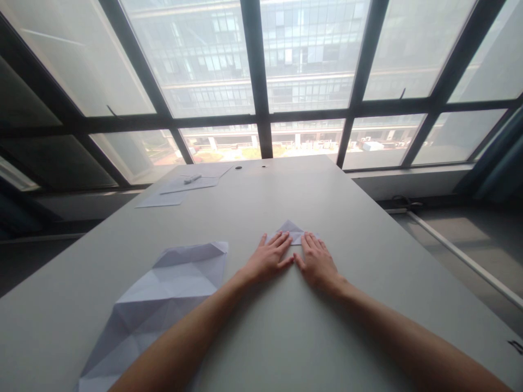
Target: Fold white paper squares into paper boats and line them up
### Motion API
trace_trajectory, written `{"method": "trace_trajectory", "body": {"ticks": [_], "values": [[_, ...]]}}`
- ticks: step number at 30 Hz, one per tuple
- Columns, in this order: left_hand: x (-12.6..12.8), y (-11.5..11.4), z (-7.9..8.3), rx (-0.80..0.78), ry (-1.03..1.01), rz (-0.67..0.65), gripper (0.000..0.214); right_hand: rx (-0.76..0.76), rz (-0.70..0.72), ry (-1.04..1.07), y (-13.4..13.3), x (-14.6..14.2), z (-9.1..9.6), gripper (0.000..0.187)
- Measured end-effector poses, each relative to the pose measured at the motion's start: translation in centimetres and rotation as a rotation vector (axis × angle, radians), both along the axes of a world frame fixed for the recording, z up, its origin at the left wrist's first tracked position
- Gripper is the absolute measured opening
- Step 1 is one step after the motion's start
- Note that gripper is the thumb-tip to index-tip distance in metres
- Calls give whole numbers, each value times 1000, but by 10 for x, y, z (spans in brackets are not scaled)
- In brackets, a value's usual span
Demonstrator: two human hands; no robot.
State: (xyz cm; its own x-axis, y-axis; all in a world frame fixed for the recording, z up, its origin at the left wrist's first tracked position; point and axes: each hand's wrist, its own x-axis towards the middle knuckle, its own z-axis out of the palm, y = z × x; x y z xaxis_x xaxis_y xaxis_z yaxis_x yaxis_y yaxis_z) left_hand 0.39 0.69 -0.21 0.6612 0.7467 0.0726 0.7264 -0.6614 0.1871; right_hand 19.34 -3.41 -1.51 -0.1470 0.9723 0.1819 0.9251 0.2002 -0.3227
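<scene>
Table [286, 185]: hands [267, 257] [316, 262] flat (on folded paper [291, 228])

large creased white paper sheet [163, 294] on grey tabletop [347, 207] | flat white sheets [167, 197] at far-left corner, small white object [192, 178] on top | dark-framed window [256, 81] behind

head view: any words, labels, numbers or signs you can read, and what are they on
No text can be read anywhere.
Dark mark at the right edge of the table: cut off and blurred, unreadable.
Folded paper, creased sheet, far sheets: no print shows.
</scene>
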Motion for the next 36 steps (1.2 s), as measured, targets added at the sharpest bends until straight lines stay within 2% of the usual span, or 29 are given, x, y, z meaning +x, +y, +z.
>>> {"method": "trace_trajectory", "body": {"ticks": [5, 10, 15, 21, 27, 30, 36], "values": [[-1, 0, 0, -5, -8, -7, 63, 85, -1, 35, 4, 3, 0, 58], [-2, 2, -2, 0, -9, -20, 64, 205, -118, 88, 18, 21, 7, 50], [-2, 2, -1, 15, -25, -78, 59, 112, -156, 60, 22, 33, 13, 38], [-2, 0, 0, 54, -18, -194, 52, -38, -154, -34, 13, 35, 23, 39], [-2, 0, 0, 117, -36, -193, 47, -153, -199, 0, 17, 38, 23, 38], [-1, 1, -1, 125, -64, -173, 43, -167, -212, 87, 20, 41, 22, 39], [-1, 2, -4, 121, -106, -148, 47, -94, -188, 225, 22, 42, 20, 30]]}}
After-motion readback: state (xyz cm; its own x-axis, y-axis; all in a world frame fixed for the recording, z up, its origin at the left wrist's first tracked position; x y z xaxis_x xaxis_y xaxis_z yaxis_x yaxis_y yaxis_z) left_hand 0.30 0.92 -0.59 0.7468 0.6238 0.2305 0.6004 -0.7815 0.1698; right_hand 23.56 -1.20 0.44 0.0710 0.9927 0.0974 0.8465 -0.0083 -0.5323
